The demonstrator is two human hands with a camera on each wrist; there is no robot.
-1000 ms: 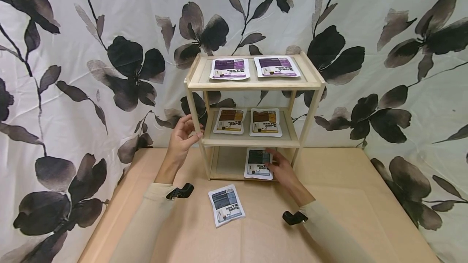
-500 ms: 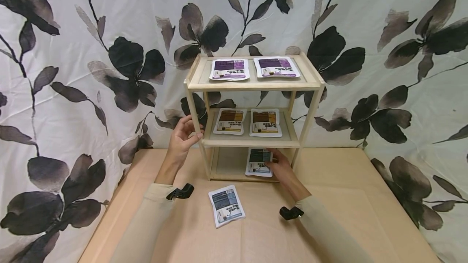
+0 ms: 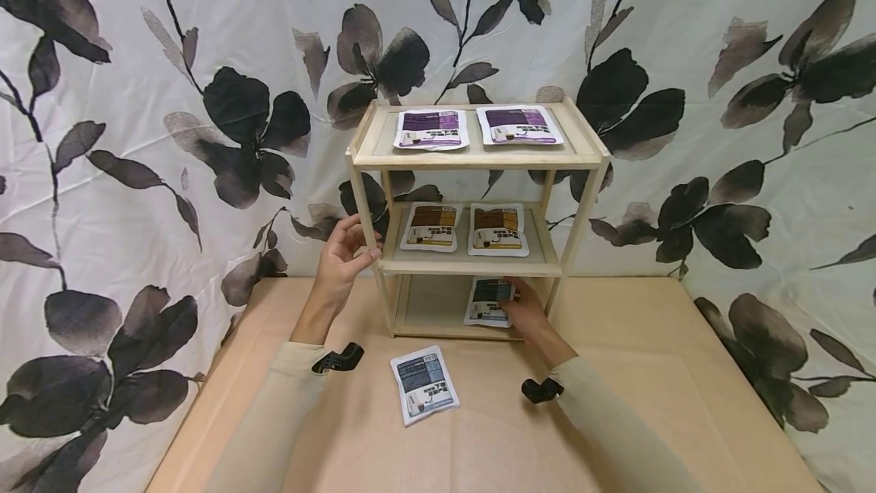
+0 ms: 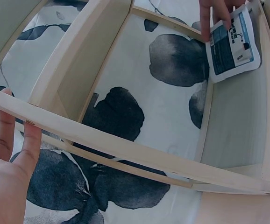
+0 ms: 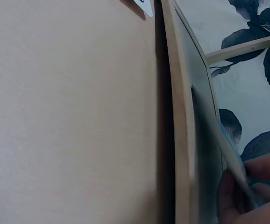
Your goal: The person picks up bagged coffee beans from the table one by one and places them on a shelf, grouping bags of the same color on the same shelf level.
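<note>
My right hand (image 3: 534, 316) pinches the right edge of a white sachet with a dark blue-grey panel (image 3: 489, 303) inside the bottom shelf. In the right wrist view this sachet (image 5: 229, 147) is tilted, its near end close over the shelf board, with thumb and fingers on opposite faces. My left hand (image 3: 338, 256) holds the left front post of the wooden three-tier rack (image 3: 472, 268); in the left wrist view its fingers (image 4: 31, 144) bend behind the post. A matching blue-grey sachet (image 3: 424, 385) lies face up on the table in front of the rack.
Two purple sachets (image 3: 431, 130) lie side by side on the top shelf. The middle shelf carries two brown-and-yellow sachets (image 3: 497, 230). Behind the rack hangs a floral curtain (image 3: 718, 128), and the rack stands on a tan table (image 3: 616, 371).
My right hand has carried its sachet slightly deeper into the bottom shelf and a little to the right. The left hand stays on the post.
</note>
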